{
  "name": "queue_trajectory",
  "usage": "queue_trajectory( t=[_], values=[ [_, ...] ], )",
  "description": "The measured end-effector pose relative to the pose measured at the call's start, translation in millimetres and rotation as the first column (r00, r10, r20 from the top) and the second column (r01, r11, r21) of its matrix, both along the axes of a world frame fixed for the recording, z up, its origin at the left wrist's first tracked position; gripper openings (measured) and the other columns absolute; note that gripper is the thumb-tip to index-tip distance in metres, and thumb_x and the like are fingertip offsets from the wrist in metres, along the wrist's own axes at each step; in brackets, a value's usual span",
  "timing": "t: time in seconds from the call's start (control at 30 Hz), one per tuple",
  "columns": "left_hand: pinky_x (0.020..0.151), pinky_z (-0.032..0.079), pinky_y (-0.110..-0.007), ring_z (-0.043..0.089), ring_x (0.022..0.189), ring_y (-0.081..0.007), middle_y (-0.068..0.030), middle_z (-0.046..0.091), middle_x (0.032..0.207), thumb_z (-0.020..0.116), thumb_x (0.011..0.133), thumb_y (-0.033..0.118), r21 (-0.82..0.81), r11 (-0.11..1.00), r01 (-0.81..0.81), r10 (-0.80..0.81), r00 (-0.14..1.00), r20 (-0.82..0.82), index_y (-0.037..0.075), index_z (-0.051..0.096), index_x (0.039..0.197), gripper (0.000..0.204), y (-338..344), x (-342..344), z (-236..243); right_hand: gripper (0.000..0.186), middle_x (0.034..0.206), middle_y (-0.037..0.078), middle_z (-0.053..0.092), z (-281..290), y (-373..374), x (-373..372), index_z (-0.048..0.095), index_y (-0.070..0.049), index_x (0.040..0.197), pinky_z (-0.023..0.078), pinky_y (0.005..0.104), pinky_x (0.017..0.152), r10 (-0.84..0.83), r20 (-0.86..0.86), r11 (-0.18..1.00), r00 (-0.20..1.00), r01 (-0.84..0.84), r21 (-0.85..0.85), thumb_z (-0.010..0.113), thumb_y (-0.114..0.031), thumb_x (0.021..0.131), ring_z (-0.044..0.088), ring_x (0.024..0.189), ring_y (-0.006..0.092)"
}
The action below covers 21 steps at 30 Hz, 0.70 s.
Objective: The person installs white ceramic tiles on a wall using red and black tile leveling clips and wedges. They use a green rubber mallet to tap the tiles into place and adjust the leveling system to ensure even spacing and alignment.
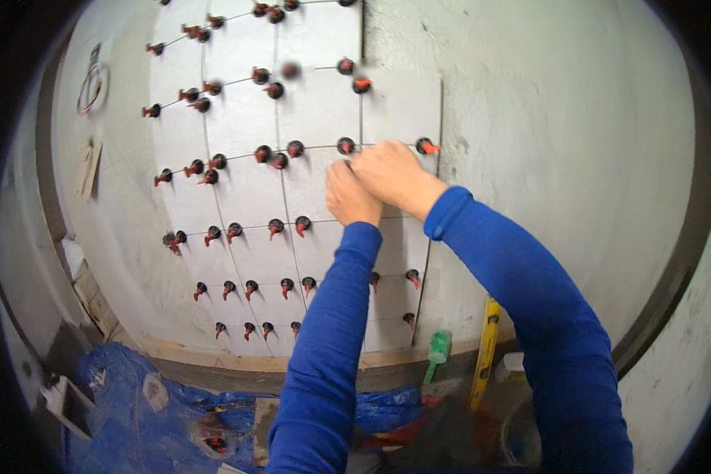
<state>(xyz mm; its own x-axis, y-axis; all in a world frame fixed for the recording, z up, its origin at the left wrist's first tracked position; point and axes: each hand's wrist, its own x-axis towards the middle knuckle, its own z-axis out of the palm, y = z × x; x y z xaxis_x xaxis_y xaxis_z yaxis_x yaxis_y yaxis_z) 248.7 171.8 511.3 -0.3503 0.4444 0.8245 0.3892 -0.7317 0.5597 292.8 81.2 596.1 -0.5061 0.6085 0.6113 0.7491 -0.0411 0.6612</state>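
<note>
Light grey tiles (pixel 403 110) cover the middle of the wall in rows. Along their joints sit several tile levelling clips (pixel 346 145) with round black bases and red handles. My left hand (pixel 351 193) and my right hand (pixel 395 175) are close together at a tile joint right of the middle, the right one slightly higher and overlapping the left. Fingers of both are curled in; what they grip, if anything, is hidden behind them. An orange-handled levelling clip (pixel 427 146) stands at the tile edge just right of my right hand. Another levelling clip (pixel 302 226) is to the lower left of my left hand.
Bare plaster wall (pixel 545 110) lies to the right. Below the tiles runs a wooden batten (pixel 237 361). A green tool (pixel 438 347) and a yellow spirit level (pixel 486 351) lean at the wall's foot. Blue sheeting (pixel 142 426) covers the floor; loose wires (pixel 91 87) hang at upper left.
</note>
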Motion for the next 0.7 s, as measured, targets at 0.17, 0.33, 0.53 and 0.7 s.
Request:
queue_trajectory(
  t=[0.17,0.33,0.53,0.7],
  values=[
    [0.086,0.051,-0.049,0.065,0.106,-0.0389,-0.0153,0.065,0.110,0.073,0.088,0.030,0.175,0.984,-0.021,0.064,0.968,-0.243,0.006,0.065,0.109,0.033,18,-16,3,0.019,0.095,0.010,0.080,5,-2,-2,0.079,-0.010,0.093,0.062,0.0409,0.074,0.005,0.049,0.998,0.999,-0.002,-0.060,0.065,-0.021,0.091,0.078,0.090,0.0273],
    [0.078,0.050,-0.049,0.062,0.092,-0.0390,-0.0147,0.065,0.090,0.073,0.082,0.016,0.394,0.911,0.118,-0.026,0.973,-0.230,0.003,0.065,0.091,0.018,21,-31,7,0.021,0.103,0.011,0.080,10,-3,-7,0.081,-0.011,0.102,0.062,0.0414,0.081,-0.032,0.073,0.991,0.997,0.041,-0.125,0.064,-0.020,0.092,0.077,0.099,0.0272],
    [0.073,0.050,-0.049,0.064,0.085,-0.0386,-0.0123,0.065,0.089,0.078,0.078,0.016,0.442,0.884,0.152,-0.075,0.980,-0.186,0.004,0.066,0.086,0.018,24,-29,6,0.021,0.108,0.007,0.080,11,-3,-10,0.081,-0.013,0.104,0.062,0.0404,0.084,-0.079,0.078,0.985,0.994,0.090,-0.149,0.064,-0.021,0.094,0.076,0.104,0.0262],
    [0.071,0.051,-0.046,0.066,0.083,-0.0379,-0.0122,0.065,0.088,0.079,0.078,0.015,0.466,0.866,0.183,-0.091,0.973,-0.213,0.004,0.066,0.087,0.019,26,-33,9,0.022,0.108,0.007,0.080,12,-1,-9,0.081,-0.013,0.105,0.062,0.0404,0.085,-0.062,0.073,0.985,0.995,0.073,-0.155,0.065,-0.022,0.093,0.076,0.104,0.0259]
  ],
)
